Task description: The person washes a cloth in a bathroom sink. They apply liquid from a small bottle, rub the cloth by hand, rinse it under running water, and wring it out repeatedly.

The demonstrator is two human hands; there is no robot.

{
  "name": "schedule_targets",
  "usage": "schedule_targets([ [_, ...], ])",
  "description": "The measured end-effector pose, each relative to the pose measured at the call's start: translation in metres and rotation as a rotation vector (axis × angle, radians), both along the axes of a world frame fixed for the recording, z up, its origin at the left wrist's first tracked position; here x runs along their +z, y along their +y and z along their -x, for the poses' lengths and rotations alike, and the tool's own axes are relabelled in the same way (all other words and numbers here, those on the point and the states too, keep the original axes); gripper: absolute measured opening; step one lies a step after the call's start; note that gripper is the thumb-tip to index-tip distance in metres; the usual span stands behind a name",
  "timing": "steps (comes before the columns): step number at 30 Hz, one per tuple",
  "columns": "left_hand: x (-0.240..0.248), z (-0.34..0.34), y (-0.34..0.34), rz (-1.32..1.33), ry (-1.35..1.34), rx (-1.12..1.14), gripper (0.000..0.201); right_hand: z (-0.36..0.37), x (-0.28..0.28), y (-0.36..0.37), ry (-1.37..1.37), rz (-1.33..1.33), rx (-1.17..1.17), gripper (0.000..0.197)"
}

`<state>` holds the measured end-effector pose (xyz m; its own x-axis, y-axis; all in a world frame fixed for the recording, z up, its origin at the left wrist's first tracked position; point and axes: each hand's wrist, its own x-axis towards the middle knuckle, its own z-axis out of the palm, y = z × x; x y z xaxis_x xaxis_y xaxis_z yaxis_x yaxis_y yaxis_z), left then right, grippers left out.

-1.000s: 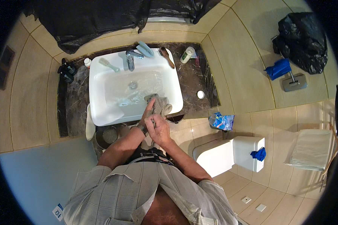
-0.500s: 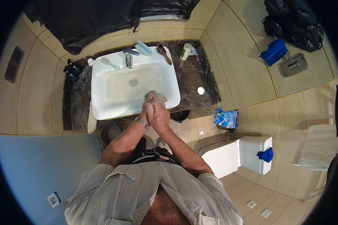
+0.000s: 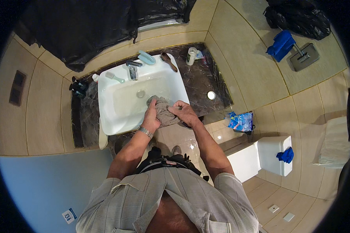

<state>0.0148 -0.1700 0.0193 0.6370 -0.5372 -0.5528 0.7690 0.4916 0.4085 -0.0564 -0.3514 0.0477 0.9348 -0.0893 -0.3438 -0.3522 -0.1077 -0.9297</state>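
Note:
A wet grey cloth (image 3: 165, 112) is stretched between my two hands over the front right rim of the white sink (image 3: 106, 123). My left hand (image 3: 151, 118) grips its left side, thumb on top. Its right side is pinched in my right hand (image 3: 185, 112). Cloudy water (image 3: 125, 104) lies in the basin around the drain (image 3: 140, 94). Behind it stands the chrome faucet (image 3: 132, 72). Along the back rim rest a pale green brush (image 3: 115, 77), a light blue brush (image 3: 147, 58) and a wooden-handled brush (image 3: 169, 62).
On the dark marble counter (image 3: 198, 83) stand a pale jar (image 3: 191, 56), a round white lid (image 3: 211, 95) and dark pump bottles (image 3: 78, 87). A blue plastic package (image 3: 241, 122) sits below right, near the white toilet (image 3: 275, 156). Black plastic sheeting (image 3: 93, 27) hangs behind the sink.
My hands were bunched together around the crumpled cloth. They have now moved apart, my right hand going right, and the cloth is spread wider. The whole view has turned slightly.

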Motion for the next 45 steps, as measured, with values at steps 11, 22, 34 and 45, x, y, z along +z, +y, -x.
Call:
schedule_targets([
  [11, 0.011, -0.006, 0.014, 0.087, -0.33, -0.067, 0.042, -0.006, 0.034, 0.124, -0.509, 0.508, -0.078, 0.03],
  [22, -0.023, -0.034, 0.004, -0.185, -0.046, -0.075, 0.025, -0.056, 0.006, 0.089, -0.36, 0.764, -0.484, 0.038],
  [34, -0.02, -0.043, 0.01, -0.263, -0.179, -0.188, 0.031, -0.056, -0.029, 0.067, -0.155, 0.773, -0.62, 0.034],
  [45, -0.021, -0.04, 0.022, 0.039, -0.094, -0.216, 0.04, -0.001, -0.022, 0.056, -0.555, 0.333, -0.447, 0.027],
])
